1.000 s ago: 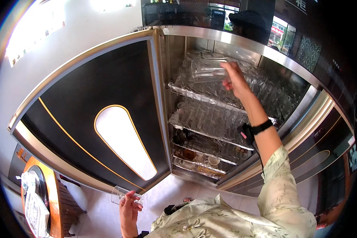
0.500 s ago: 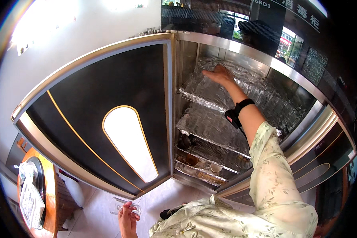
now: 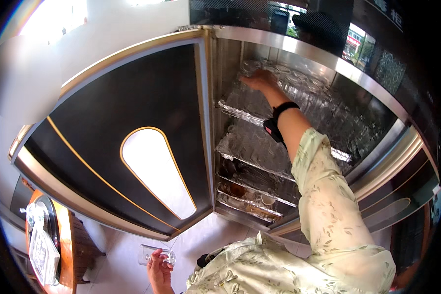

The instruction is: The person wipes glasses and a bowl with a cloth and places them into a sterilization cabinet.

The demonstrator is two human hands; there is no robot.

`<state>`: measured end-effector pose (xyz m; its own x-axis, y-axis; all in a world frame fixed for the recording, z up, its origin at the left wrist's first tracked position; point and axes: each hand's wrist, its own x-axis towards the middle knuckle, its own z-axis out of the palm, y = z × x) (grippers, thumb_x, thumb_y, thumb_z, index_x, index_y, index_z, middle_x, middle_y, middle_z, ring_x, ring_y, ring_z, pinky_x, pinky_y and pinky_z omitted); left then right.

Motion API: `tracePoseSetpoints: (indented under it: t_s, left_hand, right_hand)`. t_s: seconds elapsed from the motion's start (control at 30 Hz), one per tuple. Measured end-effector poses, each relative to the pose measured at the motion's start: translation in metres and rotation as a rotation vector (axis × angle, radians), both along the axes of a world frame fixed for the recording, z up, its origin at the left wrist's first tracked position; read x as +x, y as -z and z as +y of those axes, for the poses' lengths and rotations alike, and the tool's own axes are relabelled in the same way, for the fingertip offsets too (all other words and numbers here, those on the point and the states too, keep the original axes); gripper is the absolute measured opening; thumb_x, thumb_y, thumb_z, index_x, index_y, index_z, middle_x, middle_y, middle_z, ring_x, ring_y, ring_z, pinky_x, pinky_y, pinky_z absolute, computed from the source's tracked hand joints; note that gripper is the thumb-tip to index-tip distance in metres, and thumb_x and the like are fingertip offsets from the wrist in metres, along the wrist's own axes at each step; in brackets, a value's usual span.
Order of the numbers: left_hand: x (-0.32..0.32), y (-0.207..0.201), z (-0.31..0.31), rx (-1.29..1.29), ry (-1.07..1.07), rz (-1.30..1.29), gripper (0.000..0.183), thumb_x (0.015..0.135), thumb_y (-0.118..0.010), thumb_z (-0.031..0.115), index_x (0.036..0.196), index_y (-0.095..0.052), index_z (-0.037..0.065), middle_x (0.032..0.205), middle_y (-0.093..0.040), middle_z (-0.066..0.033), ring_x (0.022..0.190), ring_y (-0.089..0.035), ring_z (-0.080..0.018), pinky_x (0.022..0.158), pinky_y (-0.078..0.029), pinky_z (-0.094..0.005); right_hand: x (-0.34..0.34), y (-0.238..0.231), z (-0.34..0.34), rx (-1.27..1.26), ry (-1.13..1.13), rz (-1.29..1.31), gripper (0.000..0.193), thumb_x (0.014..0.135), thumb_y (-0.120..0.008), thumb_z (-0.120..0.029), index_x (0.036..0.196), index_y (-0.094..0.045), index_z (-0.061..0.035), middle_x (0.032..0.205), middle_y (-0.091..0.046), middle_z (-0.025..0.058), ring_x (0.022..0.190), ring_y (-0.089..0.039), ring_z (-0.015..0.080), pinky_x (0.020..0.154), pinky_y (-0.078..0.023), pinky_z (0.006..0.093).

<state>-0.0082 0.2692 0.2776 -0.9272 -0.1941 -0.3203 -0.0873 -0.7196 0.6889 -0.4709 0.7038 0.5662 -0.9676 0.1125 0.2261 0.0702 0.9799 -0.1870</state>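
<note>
My left hand (image 3: 159,268) is low in front of me, its fingers closed round a clear drinking glass (image 3: 146,255) that lies on its side in the grip. My right arm stretches into an open steel cabinet, and the right hand (image 3: 260,81) is at the left of the top shelf. It is closed at a clear glass (image 3: 250,66), with the thumb on the near side; the other fingers are partly hidden. More clear glasses (image 3: 301,78) stand close together to the right of that hand, on a shelf covered with crinkled foil (image 3: 245,113).
A dark cabinet door (image 3: 98,108) stands open at the left; another door (image 3: 402,196) is at the right. Lower foil-lined shelves (image 3: 250,159) hold a brown bowl (image 3: 237,190) and a white cup (image 3: 268,200). At the lower left stands a wooden table (image 3: 66,245) with a clear plastic bag (image 3: 44,257).
My right hand has moved a little left on the top shelf and has closed at a glass there. The left hand still holds its glass, and the view has shifted slightly.
</note>
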Motion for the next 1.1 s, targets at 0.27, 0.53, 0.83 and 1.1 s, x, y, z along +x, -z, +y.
tracePoseSetpoints:
  t_s: [0.27, 0.53, 0.83, 1.1]
  left_hand:
    - [-0.006, 0.003, 0.000, -0.025, 0.004, -0.049, 0.032, 0.099, -0.046, 0.027, 0.110, -0.056, -0.002, 0.082, -0.065, -0.0111, 0.049, -0.063, -0.0195, 0.041, -0.054, -0.0277]
    - [-0.034, -0.014, 0.005, -0.245, 0.259, -0.129, 0.032, 0.098, -0.050, 0.030, 0.103, -0.060, -0.001, 0.088, -0.067, -0.0137, 0.049, -0.062, -0.0172, 0.040, -0.050, -0.0242]
    - [-0.058, -0.029, 0.024, -0.673, 0.580, -0.192, 0.032, 0.097, -0.052, 0.030, 0.093, -0.066, 0.001, 0.070, -0.063, -0.0065, 0.046, -0.056, -0.0121, 0.039, -0.038, -0.0214]
    - [-0.065, -0.009, 0.027, -1.166, 0.620, -0.006, 0.021, 0.088, -0.053, 0.013, 0.079, -0.070, 0.005, 0.062, -0.061, -0.0021, 0.059, -0.056, -0.0094, 0.055, -0.042, -0.0266]
  right_hand:
    - [0.042, -0.024, -0.010, -0.332, -0.104, -0.189, 0.100, 0.067, -0.060, -0.077, 0.117, -0.054, 0.0098, 0.110, -0.060, 0.0249, 0.090, -0.064, 0.0331, 0.063, -0.056, 0.0408]
    - [0.032, -0.009, 0.027, -0.387, -0.158, -0.089, 0.106, 0.060, -0.085, -0.049, 0.129, -0.038, 0.0144, 0.107, -0.058, 0.0262, 0.072, -0.065, 0.0272, 0.054, -0.055, 0.0346]
    - [0.003, 0.038, 0.011, 0.001, -0.069, 0.366, 0.109, 0.066, -0.071, -0.065, 0.129, -0.036, 0.0170, 0.129, -0.045, 0.0324, 0.116, -0.051, 0.0394, 0.099, -0.043, 0.0381]
    - [0.025, 0.042, 0.000, -0.072, -0.094, 0.358, 0.120, 0.066, -0.072, -0.066, 0.135, -0.022, 0.0186, 0.140, -0.032, 0.0345, 0.126, -0.042, 0.0436, 0.104, -0.038, 0.0411]
